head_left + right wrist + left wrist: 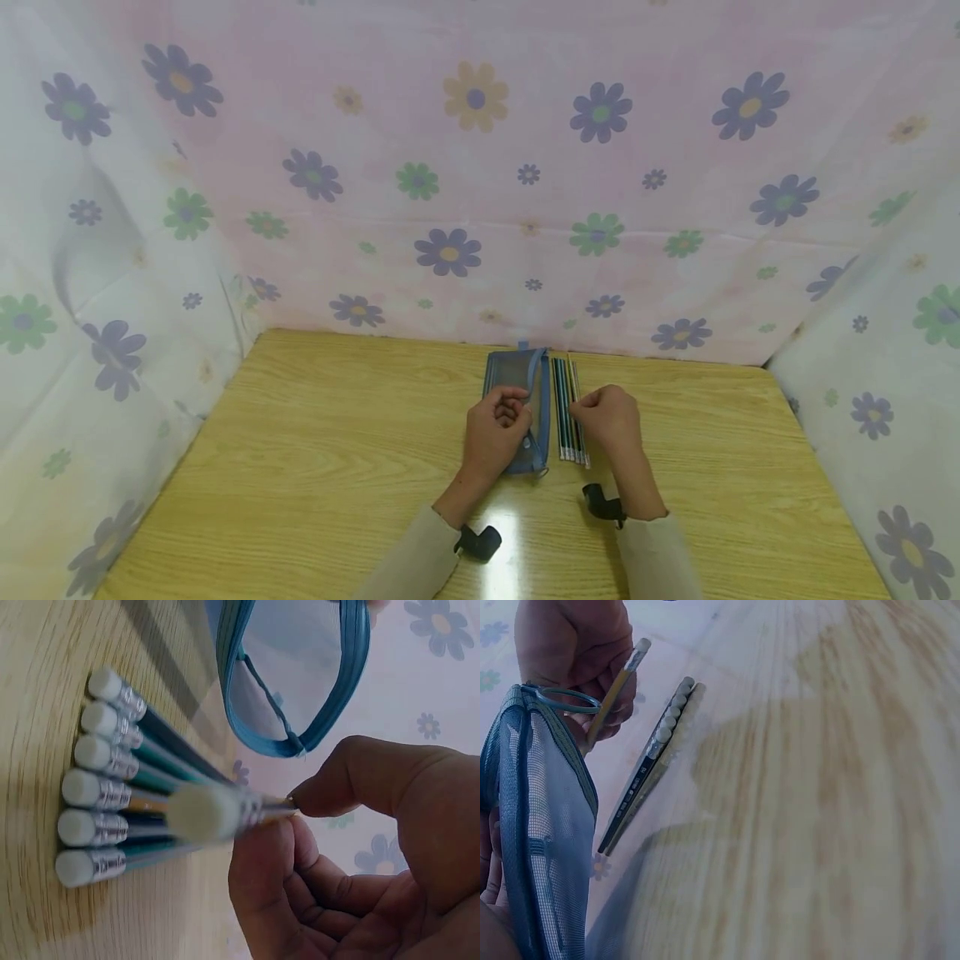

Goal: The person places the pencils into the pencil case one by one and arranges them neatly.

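Note:
A blue mesh zip pouch (517,375) is on the table, and my left hand (495,427) grips it with curled fingers. Its zippered mouth (229,682) gapes in the right wrist view. My right hand (611,421) is just right of the pouch. Between its thumb and forefinger it pinches a yellow pencil (615,694), with the white eraser (201,812) pointing toward the wrist camera. Under and beside that hand several pencils (564,417) lie in a row, dark, teal and yellow, their white erasers toward me.
The wood-grain table (337,433) extends to both sides. A flowered cloth (525,208) hangs behind it and along the left and right. Black wrist mounts (480,543) are strapped at both sleeves. A metal ring (542,472) shows at the pouch's near corner.

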Demonstrator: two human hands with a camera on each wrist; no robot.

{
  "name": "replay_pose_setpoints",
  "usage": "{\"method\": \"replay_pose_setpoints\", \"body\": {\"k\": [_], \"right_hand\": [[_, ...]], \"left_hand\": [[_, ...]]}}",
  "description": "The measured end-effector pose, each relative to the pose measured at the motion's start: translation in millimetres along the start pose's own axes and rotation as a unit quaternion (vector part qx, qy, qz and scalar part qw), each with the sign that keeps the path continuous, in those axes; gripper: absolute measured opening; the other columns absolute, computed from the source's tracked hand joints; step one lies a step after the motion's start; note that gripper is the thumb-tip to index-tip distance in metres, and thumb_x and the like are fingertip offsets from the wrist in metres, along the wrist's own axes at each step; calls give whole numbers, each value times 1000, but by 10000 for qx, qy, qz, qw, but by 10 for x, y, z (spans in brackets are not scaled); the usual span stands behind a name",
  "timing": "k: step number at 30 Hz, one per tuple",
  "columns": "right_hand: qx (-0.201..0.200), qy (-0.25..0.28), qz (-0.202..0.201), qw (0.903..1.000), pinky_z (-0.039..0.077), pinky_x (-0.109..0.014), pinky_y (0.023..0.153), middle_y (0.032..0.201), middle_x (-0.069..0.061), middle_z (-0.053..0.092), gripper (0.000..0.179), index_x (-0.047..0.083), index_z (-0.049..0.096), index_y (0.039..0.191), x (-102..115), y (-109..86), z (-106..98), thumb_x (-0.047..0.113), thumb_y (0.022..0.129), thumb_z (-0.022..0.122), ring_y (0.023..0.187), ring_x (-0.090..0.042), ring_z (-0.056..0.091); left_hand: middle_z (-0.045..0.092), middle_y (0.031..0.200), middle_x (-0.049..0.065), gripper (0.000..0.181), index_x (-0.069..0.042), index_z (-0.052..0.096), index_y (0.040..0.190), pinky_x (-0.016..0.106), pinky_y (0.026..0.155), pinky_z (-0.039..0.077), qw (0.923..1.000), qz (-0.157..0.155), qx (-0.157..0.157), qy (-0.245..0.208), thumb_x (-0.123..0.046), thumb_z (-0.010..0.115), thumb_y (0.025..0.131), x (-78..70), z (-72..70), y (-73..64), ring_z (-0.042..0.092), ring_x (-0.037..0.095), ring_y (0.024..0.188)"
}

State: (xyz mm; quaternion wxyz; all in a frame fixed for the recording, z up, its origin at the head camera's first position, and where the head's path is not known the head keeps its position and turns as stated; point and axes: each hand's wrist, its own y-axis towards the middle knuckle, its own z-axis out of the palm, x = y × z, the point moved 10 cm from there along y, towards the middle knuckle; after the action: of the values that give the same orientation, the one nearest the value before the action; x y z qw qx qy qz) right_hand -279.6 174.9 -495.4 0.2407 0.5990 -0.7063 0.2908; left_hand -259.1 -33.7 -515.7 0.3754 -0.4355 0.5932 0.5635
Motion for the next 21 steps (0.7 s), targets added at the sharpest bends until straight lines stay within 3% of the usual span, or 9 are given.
{"method": "replay_pose_setpoints", "body": {"k": [5,11,21], "right_hand": [[71,228,-2,9997,49,-32,54,67,-5,71,20,2,80,79,32,-11,49,17,91,75,59,-18,64],[142,527,-57,9985,55,-34,56,70,-6,72,16,2,80,84,56,-15,104,16,91,76,58,-18,67],[170,883,72,9959,57,-33,57,74,-7,74,15,2,79,92,50,4,184,17,89,75,61,-20,70]], "left_hand": [[69,88,4,16,-4,73,113,24,61,57,10000,-4,23,2,-4,73,97,-13,2,0,67,13,72],[69,88,4,17,1,73,114,24,61,57,10000,-41,43,-6,-3,73,97,-13,7,-4,67,13,72],[69,88,6,16,-4,74,113,23,60,56,10000,0,-14,-21,-5,74,97,-37,-1,-6,67,13,71]]}}
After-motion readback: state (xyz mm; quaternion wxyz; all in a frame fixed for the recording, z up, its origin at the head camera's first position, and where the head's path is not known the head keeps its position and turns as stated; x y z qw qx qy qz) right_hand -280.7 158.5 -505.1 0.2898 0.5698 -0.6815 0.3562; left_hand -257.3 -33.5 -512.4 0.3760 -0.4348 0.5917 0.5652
